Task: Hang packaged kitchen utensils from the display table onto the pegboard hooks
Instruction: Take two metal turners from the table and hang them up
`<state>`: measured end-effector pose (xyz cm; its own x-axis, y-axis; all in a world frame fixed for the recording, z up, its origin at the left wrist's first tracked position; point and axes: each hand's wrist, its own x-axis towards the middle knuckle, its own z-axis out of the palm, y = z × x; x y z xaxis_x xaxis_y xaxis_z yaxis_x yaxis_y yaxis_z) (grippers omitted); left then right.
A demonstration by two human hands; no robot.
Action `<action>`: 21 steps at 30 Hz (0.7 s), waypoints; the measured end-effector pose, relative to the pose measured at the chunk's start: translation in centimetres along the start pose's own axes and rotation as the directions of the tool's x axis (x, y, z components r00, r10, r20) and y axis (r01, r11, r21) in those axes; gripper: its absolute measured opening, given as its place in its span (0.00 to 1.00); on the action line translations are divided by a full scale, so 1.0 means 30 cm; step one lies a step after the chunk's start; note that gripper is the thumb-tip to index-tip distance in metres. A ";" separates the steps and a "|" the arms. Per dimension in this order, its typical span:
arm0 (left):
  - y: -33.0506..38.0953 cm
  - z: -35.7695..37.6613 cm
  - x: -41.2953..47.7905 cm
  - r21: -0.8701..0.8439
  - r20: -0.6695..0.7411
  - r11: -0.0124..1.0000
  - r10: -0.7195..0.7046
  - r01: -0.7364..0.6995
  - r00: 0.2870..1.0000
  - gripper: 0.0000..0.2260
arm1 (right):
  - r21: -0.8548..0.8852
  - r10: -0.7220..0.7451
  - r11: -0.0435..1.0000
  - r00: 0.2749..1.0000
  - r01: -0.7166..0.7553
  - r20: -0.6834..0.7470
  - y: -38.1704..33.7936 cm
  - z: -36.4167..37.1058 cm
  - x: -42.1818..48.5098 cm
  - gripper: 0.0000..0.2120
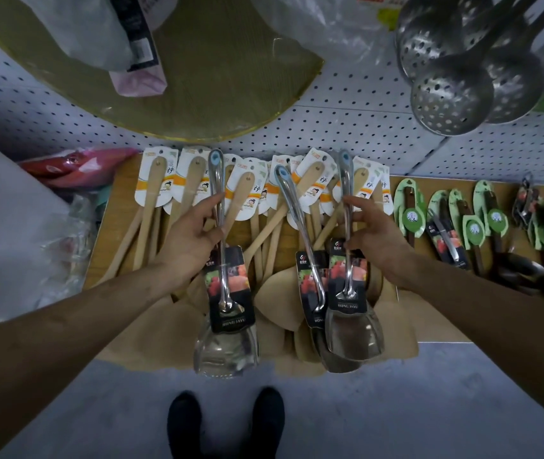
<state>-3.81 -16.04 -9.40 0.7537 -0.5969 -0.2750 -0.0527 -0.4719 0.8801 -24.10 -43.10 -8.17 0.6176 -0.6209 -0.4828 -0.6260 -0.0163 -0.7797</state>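
Steel spatula [217, 180], packaged: our left hand [191, 236] grips its handle over the wooden spatulas [151, 200] on the worktop [424, 250]. Our right hand [376, 236] grips a second steel spatula [346, 180]. We note a third steel spatula [297, 213] lying between them. Pegboard [346, 124] is behind.

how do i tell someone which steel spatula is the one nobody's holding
Find the heap of wooden spatulas on the table below the pegboard. Between the left hand and right hand a steel spatula lies slanted across it; both twins are gripped.
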 end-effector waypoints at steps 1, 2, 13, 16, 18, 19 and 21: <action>0.002 -0.008 -0.013 -0.003 0.022 1.000 0.012 -0.012 1.000 0.27 | 0.022 -0.003 1.000 1.000 0.003 0.001 -0.002 -0.004 -0.012 0.45; 0.007 -0.015 -0.024 -0.014 0.045 1.000 0.022 -0.021 0.999 0.27 | 0.042 -0.003 0.999 1.000 0.003 -0.002 -0.006 -0.009 -0.028 0.45; 0.162 -0.030 -0.138 -0.055 0.327 0.995 0.092 -0.079 0.940 0.29 | 0.126 -0.062 0.990 0.998 0.060 0.005 -0.050 -0.045 -0.383 0.53; 0.229 -0.003 -0.179 -0.029 0.419 0.992 0.126 -0.125 0.899 0.32 | 0.172 -0.060 0.983 0.998 0.064 -0.026 -0.049 -0.036 -0.523 0.54; 0.281 0.025 -0.220 -0.022 0.485 0.988 0.145 -0.154 0.862 0.33 | 0.203 -0.060 0.977 0.997 0.069 -0.054 -0.041 -0.031 -0.620 0.55; 0.310 0.041 -0.243 -0.016 0.514 0.985 0.153 -0.169 0.844 0.33 | 0.213 -0.060 0.974 0.995 0.074 -0.075 -0.035 -0.033 -0.671 0.55; 0.376 0.082 -0.296 -0.013 0.568 0.976 0.185 -0.216 0.802 0.33 | 0.226 -0.066 0.970 0.990 0.094 -0.128 -0.023 -0.049 -0.775 0.55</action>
<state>-12.70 -17.68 2.02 0.2229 -0.9344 -0.2780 -0.2057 -0.3238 0.9235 -38.74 -29.81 4.18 0.5912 -0.7137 -0.3755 -0.4414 0.1033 -0.8913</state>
